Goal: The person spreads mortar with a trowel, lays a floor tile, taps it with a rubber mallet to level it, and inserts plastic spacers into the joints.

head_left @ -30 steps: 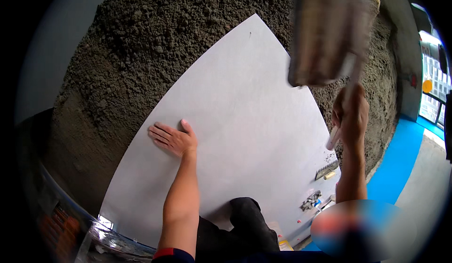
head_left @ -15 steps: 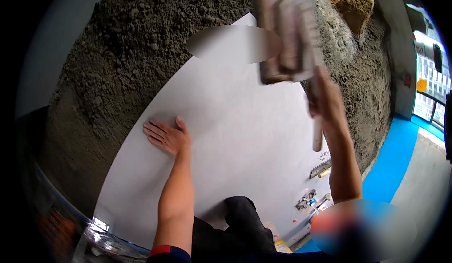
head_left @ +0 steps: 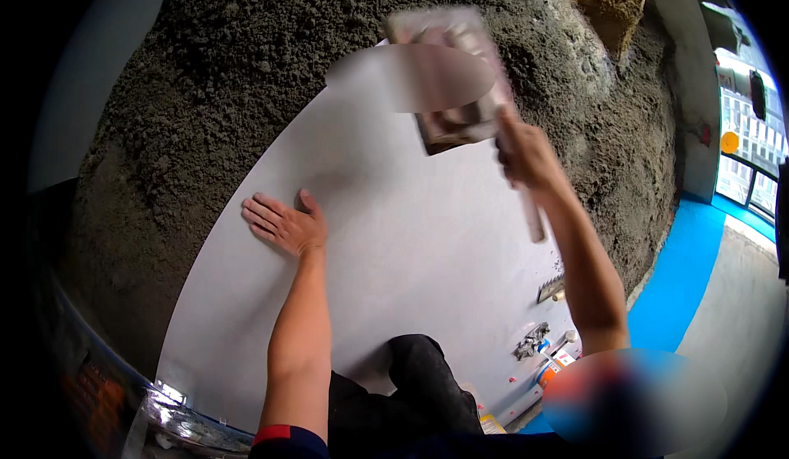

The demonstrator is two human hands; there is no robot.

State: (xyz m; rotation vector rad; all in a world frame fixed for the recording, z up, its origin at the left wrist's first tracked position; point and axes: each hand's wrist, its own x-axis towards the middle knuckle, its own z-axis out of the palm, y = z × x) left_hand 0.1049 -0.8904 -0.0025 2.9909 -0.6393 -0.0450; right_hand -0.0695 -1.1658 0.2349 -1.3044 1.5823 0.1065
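A large white pointed panel [head_left: 370,237] lies on dark, crumbly mortar [head_left: 205,64]. My left hand [head_left: 279,221] rests flat on the panel's left part, its fingers apart. Closed around the pale handle of a broad, flat-headed tool, my right hand [head_left: 526,155] is at the upper right. The tool's head [head_left: 452,130] is over the panel's upper point, blurred by motion and partly hidden by a smudged patch; I cannot tell whether it touches. My dark-trousered knee [head_left: 415,360] is on the panel.
A notched trowel [head_left: 549,289], crumpled grey material [head_left: 530,342] and small items lie at the panel's right edge. A tan rough lump [head_left: 608,7] sits at upper right. Blue flooring [head_left: 674,278] runs along the right toward a bright window [head_left: 744,130]; a shiny edge [head_left: 185,410] borders the lower left.
My right hand and the tool have swung to the left, from above the panel's right edge toward its point. My left hand stays flat on the panel; the whole view has shifted slightly.
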